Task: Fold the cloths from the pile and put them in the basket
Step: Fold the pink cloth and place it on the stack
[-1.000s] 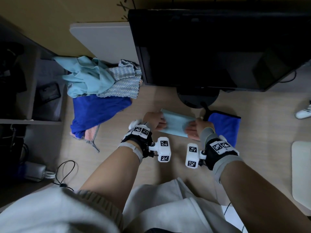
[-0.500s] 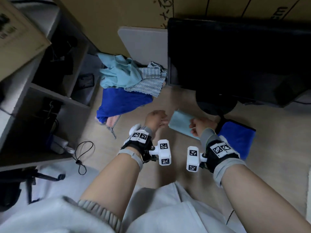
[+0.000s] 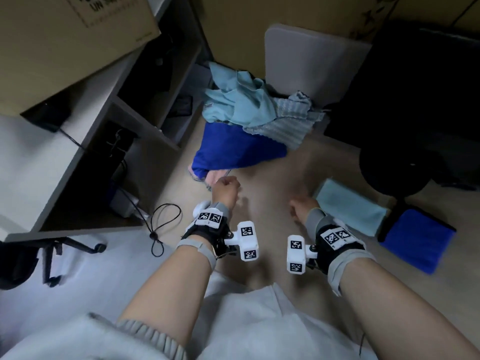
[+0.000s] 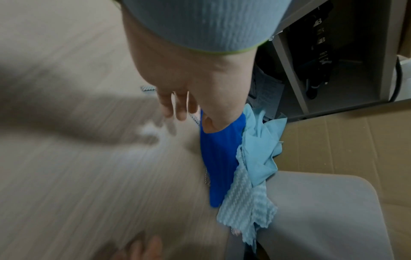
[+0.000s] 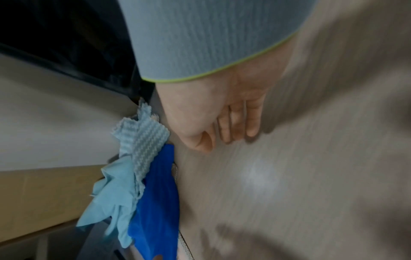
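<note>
Head view: I am looking down on a pale wood-grain desk with a grey open shelf unit at its left edge, a cardboard box on top of that, and a dark monitor on a round black stand at the right. At the back lies the pile of cloths: light blue ones over a dark blue one, with a pink bit poking out nearest me. My left hand is just beside that pink edge; I cannot tell whether it touches. My right hand is next to a folded light blue cloth, and a folded dark blue cloth lies further right, past the stand. A black looped cord hangs off the left edge.

Left wrist view: my fingers are straight and spread, holding nothing, over the desk just short of the pile.

Right wrist view: my right fingers hang loosely, empty, above bare wood, the pile off to the side, against a grey board.
</note>
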`<state>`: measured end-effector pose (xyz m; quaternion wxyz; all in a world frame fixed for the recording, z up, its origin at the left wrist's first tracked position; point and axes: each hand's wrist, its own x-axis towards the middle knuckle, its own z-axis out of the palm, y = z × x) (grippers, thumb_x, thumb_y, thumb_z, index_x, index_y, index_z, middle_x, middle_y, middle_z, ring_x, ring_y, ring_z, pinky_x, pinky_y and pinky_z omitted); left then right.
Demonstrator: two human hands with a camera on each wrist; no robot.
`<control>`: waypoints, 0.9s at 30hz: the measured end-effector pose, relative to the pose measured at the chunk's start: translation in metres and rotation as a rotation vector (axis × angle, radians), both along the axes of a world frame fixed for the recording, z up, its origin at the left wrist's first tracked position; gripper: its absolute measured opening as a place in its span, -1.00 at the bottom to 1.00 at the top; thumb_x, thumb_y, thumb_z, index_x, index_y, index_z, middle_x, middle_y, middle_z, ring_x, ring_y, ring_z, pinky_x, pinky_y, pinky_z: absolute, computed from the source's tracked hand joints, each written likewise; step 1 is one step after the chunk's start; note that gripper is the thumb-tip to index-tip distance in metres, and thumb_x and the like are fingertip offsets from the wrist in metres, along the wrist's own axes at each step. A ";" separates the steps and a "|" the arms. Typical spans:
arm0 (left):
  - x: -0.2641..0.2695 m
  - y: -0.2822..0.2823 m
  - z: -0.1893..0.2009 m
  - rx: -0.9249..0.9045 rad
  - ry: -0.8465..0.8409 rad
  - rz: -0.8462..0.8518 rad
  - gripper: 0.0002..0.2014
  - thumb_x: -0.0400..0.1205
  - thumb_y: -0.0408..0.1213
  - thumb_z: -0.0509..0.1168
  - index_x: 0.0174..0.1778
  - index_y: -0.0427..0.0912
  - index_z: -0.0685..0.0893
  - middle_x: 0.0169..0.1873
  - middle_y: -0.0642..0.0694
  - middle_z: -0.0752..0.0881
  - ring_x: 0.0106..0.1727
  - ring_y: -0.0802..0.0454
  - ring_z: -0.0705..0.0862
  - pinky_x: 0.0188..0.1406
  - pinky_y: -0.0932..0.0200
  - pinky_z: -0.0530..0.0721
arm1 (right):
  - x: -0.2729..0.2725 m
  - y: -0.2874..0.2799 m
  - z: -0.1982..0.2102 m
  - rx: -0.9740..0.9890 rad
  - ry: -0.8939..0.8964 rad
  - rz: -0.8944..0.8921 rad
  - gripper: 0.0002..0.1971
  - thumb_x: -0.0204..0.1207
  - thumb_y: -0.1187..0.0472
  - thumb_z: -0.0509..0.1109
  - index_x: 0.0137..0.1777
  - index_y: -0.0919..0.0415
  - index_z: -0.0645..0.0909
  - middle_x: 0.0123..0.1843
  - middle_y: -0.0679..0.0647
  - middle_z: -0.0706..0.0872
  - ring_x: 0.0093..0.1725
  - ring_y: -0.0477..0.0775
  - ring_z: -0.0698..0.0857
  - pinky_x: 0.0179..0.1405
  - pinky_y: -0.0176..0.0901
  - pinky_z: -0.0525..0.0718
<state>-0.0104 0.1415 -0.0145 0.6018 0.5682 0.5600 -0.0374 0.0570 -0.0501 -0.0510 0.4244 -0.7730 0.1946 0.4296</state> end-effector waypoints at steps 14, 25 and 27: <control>0.018 0.111 -0.029 0.138 0.207 -0.270 -0.72 0.27 -0.19 0.24 -0.21 -0.08 0.79 -0.11 -0.16 0.83 0.08 -0.27 0.75 0.20 -0.09 0.72 | -0.004 0.085 0.022 -0.161 -0.015 0.073 -0.74 0.55 0.39 0.28 0.18 0.47 0.64 0.20 0.37 0.71 0.08 0.33 0.69 0.06 -0.02 0.59; 0.033 0.050 0.070 -0.192 -0.316 -0.211 -0.80 0.46 -0.57 0.25 -0.40 -0.19 0.55 -0.63 -0.02 0.52 -0.58 -0.01 0.45 -0.63 0.28 0.41 | -0.002 0.088 0.062 0.228 -0.190 -0.149 -0.52 0.48 0.66 0.22 0.43 0.50 0.39 0.02 0.28 0.59 -0.16 0.05 0.55 -0.46 -0.33 0.59; 0.033 0.038 0.087 -0.248 -0.378 -0.219 -0.89 0.32 -0.47 0.25 -0.40 -0.16 0.53 -0.56 -0.07 0.51 -0.60 0.01 0.41 -0.66 0.34 0.31 | 0.001 0.089 0.074 0.308 -0.329 -0.087 -0.42 0.41 0.67 0.32 0.45 0.45 0.38 0.05 0.18 0.61 -0.09 0.01 0.60 -0.25 -0.41 0.62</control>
